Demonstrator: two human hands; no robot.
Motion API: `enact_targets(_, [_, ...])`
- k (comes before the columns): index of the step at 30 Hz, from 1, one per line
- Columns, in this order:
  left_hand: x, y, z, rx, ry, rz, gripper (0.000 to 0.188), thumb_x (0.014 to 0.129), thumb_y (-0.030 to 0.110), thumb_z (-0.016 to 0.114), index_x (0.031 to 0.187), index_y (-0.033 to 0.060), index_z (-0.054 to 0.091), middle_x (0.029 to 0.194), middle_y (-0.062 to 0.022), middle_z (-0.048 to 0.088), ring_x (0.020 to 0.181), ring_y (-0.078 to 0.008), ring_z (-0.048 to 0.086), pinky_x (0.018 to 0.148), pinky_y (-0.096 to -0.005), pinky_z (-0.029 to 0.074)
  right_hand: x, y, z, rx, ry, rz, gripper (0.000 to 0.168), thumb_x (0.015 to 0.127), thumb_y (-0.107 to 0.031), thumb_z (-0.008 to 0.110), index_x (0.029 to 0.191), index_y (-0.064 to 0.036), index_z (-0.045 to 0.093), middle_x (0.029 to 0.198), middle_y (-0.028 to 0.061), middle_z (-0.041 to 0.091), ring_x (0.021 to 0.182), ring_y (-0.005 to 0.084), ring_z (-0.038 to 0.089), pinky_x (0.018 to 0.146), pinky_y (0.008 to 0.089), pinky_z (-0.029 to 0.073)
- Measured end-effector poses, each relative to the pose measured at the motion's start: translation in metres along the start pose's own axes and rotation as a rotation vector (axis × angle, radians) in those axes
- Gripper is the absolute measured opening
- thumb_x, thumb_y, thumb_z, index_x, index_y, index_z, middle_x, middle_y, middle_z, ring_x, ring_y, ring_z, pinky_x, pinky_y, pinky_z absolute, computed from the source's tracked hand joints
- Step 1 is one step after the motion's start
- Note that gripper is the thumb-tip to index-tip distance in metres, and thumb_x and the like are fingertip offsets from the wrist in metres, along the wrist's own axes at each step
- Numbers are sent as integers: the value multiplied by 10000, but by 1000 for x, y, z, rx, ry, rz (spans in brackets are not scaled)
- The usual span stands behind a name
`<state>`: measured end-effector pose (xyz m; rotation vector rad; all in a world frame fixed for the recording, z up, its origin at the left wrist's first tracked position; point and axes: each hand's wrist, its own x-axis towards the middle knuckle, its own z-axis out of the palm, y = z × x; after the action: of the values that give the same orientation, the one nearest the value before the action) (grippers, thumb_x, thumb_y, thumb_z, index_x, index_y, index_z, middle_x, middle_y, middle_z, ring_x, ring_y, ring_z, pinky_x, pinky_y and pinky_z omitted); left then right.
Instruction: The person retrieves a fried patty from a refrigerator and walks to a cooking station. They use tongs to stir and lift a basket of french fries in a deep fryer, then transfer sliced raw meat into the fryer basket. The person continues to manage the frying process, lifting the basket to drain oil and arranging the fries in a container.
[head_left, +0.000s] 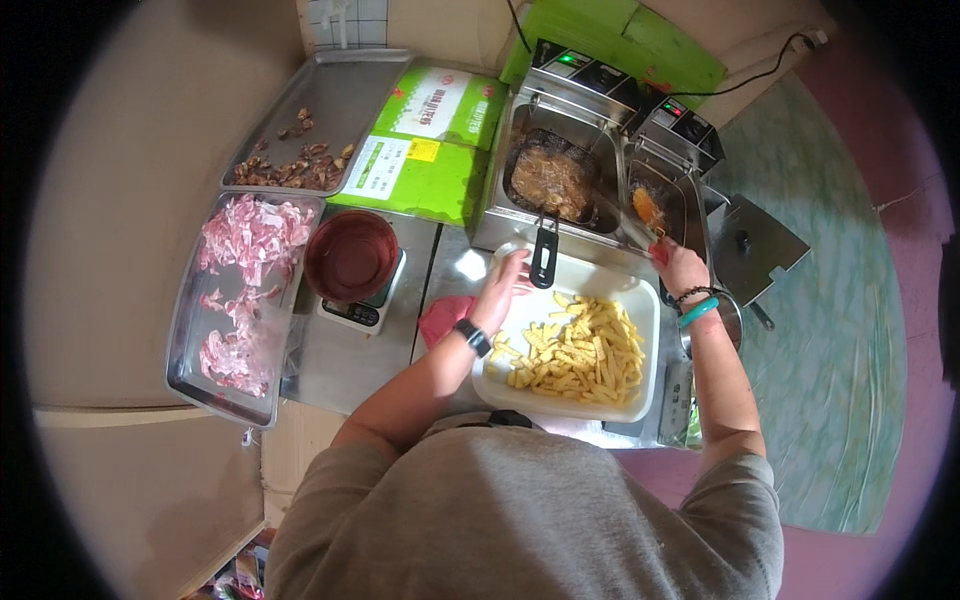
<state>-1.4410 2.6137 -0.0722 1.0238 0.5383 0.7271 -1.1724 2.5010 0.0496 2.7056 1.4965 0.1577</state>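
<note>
My left hand is over the left rim of a white plastic tub, its fingers apart beside the black handle of a fryer basket. That basket sits in the left well of a double electric deep fryer, with food frying in bubbling oil. Closed around the red handle of a utensil is my right hand, at the fryer's front edge; a blurred metal part reaches toward the left well. Orange-brown food lies in the right well. Crinkle-cut fries lie in the tub.
To the left, a brown-red bowl stands on a digital scale, beside a metal tray of raw sliced meat. Behind are a tray of browned pieces and green cartons. A pink cloth touches the tub; a metal lid lies right.
</note>
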Motion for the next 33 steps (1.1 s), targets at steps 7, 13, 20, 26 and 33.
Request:
enact_targets(7, [-55, -49, -78, 892, 315, 331, 305, 892, 185, 450, 1119, -10, 511, 1098, -169, 536, 1021, -282, 518, 892, -349, 406, -20, 4, -5, 165, 243, 39, 346, 781, -296, 592, 1093, -155, 545, 870, 152, 630, 784, 353, 602, 666, 445, 490])
enact_targets(13, [-76, -97, -94, 1550, 36, 416, 464, 837, 216, 421, 1267, 42, 427, 1399, -199, 260, 1310, -351, 214, 1054, -521, 108, -16, 14, -5, 81, 94, 58, 362, 778, -286, 593, 1111, -152, 541, 858, 149, 635, 800, 330, 610, 674, 424, 497])
enact_targets(20, [-74, -98, -94, 1651, 67, 544, 489, 801, 226, 490, 1229, -7, 453, 1367, -191, 327, 1282, -342, 278, 1054, -504, 159, -17, 5, -1, -8, 39, 82, 364, 783, -298, 592, 1115, -158, 539, 846, 143, 634, 791, 332, 608, 659, 427, 494])
enact_targets(26, [-74, -94, -90, 1633, 71, 547, 478, 806, 226, 484, 1222, -8, 466, 1360, -190, 341, 1274, -346, 294, 1048, -503, 176, -17, 2, 15, 89, 76, 137, 351, 774, -294, 606, 1089, -149, 553, 870, 133, 635, 804, 323, 610, 653, 426, 495])
enact_targets(33, [-70, -101, -92, 1685, 88, 563, 455, 815, 209, 452, 1222, 6, 475, 1360, -184, 346, 1277, -343, 293, 1051, -492, 174, -39, 38, 23, 510, 218, 155, 405, 789, -296, 611, 1122, -70, 564, 942, 213, 611, 873, 356, 595, 725, 381, 482])
